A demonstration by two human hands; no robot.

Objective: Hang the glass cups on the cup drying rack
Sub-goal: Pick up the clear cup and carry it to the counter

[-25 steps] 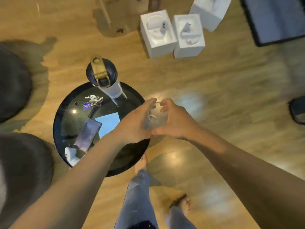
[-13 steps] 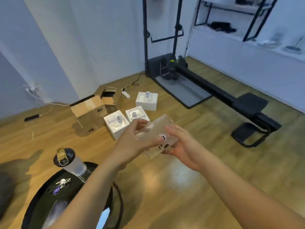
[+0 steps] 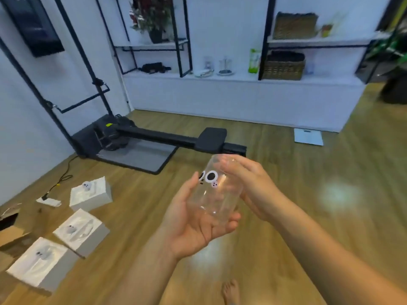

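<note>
A clear glass cup (image 3: 217,194) with black-and-white eye stickers is held in front of me, tilted. My left hand (image 3: 193,225) cradles its lower part from beneath, palm up. My right hand (image 3: 251,183) grips its upper end from the right. Far off on the white ledge stands a small upright rack (image 3: 225,66), blurred, with another glass (image 3: 208,62) and a plate (image 3: 203,73) beside it.
Three white boxes (image 3: 81,232) lie on the wooden floor at the left, beside a cardboard box (image 3: 8,230). A black rowing machine (image 3: 158,137) stretches across the floor ahead. A white scale (image 3: 308,137) lies near the ledge. My bare foot (image 3: 230,291) shows below.
The view has swung up from the black round table to the room and shelves. Both hands keep hold of the glass cup, which has turned so its stickers face me.
</note>
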